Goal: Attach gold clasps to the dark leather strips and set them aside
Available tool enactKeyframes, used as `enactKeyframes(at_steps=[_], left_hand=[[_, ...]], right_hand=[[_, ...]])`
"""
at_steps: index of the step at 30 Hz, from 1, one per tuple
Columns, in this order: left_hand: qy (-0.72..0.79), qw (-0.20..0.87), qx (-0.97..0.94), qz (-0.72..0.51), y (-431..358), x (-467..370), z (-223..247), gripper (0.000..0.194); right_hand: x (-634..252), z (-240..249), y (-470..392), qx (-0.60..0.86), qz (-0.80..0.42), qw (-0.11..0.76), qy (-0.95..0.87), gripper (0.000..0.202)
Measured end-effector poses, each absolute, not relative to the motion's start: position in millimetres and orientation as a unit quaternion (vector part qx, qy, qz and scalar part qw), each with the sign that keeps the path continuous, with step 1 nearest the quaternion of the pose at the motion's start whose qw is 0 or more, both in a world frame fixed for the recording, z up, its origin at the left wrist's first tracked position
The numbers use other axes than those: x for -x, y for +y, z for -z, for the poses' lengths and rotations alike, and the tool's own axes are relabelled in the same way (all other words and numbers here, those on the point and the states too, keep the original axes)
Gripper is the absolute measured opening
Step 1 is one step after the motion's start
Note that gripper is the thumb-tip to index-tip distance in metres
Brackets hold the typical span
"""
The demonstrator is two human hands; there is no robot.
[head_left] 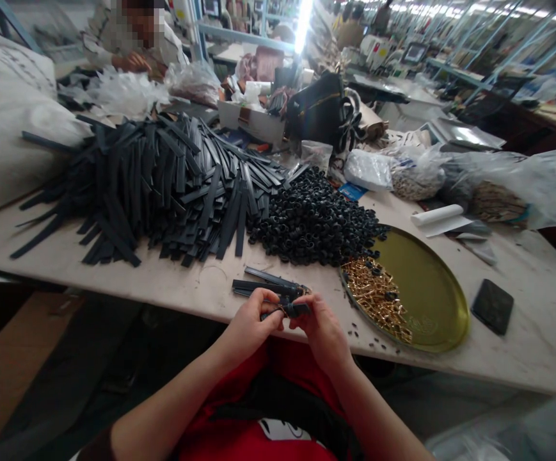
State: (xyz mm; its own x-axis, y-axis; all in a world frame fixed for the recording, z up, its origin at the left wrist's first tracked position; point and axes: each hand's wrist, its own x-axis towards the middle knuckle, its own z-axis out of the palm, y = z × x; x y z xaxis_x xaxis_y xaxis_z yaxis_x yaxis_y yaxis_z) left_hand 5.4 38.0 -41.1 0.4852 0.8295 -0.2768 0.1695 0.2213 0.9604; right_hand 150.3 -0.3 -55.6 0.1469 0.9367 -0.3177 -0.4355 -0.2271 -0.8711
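From my remote seat I watch two bare hands working close together at the near edge of a pale, worn tabletop [541, 346]. Left hand [257, 318]: fingertips pinched narrow on a short, dark grey, flat strip [299, 310]. Right hand [324, 328]: thumb and fingers also closed in on that strip, from its right end. The strip sits between the hands, at the table edge; I can't tell whether anything is threaded on it, too small and covered. Just beyond the fingers lie a few loose dark flat strips [263, 287], roughly side by side. Behind, on the left, a big heap of long dark grey flat strips [176, 186]; right of it, touching, a mound of small black curled loops [313, 218]. Right of the hands, a round olive-yellow shiny tray [443, 291] holds thin gold-coloured metal pieces [373, 294] on its left side, a few loops among them. Black rectangular phone [492, 306] lies just right of the tray.
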Motion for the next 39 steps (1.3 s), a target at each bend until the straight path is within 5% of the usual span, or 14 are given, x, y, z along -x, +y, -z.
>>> enactKeyframes(at_steps=[5, 12, 18, 23, 32, 39], left_hand=[[0.464, 0.624, -0.578, -0.249, 32.2, -4.5, 36.9, 0.018], [0.521, 0.445, -0.713, -0.149, 18.9, 5.2, 23.5, 0.027], [0.417, 0.607, -0.652, -0.181, -4.1, 12.4, 6.5, 0.027], [0.385, 0.644, -0.635, -0.184, -16.6, 18.2, -1.0, 0.031], [0.388, 0.713, -0.57, -0.128, -27.4, 12.7, 14.1, 0.031], [0.349, 0.76, -0.543, -0.077, -20.7, 18.7, 25.6, 0.041]], right_hand=[[-146.3, 49.5, -6.2, 0.46, -0.689, 0.517, -0.214, 0.028], [-146.9, 51.4, -25.9, 0.411, -0.741, 0.485, -0.216, 0.026], [-144.9, 43.7, -42.1, 0.501, -0.627, 0.514, -0.302, 0.03], [-143.6, 44.6, -51.4, 0.593, -0.445, 0.498, -0.451, 0.018], [-148.3, 39.0, -73.9, 0.576, -0.382, 0.292, -0.661, 0.009], [-154.0, 43.2, -77.0, 0.566, -0.395, 0.27, -0.671, 0.018]])
